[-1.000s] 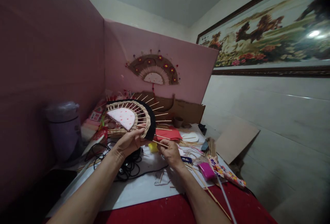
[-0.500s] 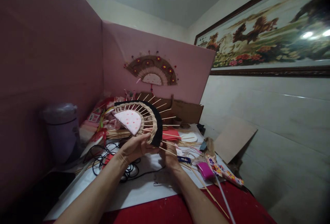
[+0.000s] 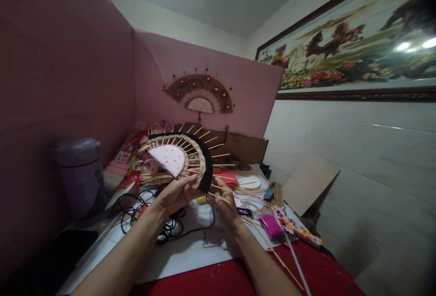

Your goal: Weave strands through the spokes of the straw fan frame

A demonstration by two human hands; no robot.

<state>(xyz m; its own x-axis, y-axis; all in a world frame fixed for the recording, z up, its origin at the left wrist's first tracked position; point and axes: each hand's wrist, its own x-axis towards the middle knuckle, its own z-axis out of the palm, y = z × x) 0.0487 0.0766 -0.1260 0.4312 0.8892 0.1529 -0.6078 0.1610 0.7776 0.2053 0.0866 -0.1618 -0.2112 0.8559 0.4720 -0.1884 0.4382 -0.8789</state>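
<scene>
A half-round woven fan point(image 3: 200, 153) is raised over the table, its thin sticks spreading outward. It has a white padded centre with pink dots, a tan woven band and a black outer band. My left hand point(image 3: 180, 191) is closed around its lower edge. At the lower right, my right hand point(image 3: 226, 200) has its fingers curled at the stick ends, just beyond the black band; part of the fingers is behind the sticks. A black cord point(image 3: 195, 230) runs from a loose tangle up to the fan between my hands.
A finished fan point(image 3: 200, 93) hangs on the pink panel ahead. Blue-handled scissors point(image 3: 244, 212), a magenta packet point(image 3: 271, 226) and a glue stick point(image 3: 298, 264) lie to the right. A lidded purple bin point(image 3: 80, 178) stands left. Bundled sticks point(image 3: 155, 178) lie behind the cord.
The fan has shifted slightly left. My right hand's fingers have risen along the sticks and spread a little, and a loop of black cord now shows beside that hand.
</scene>
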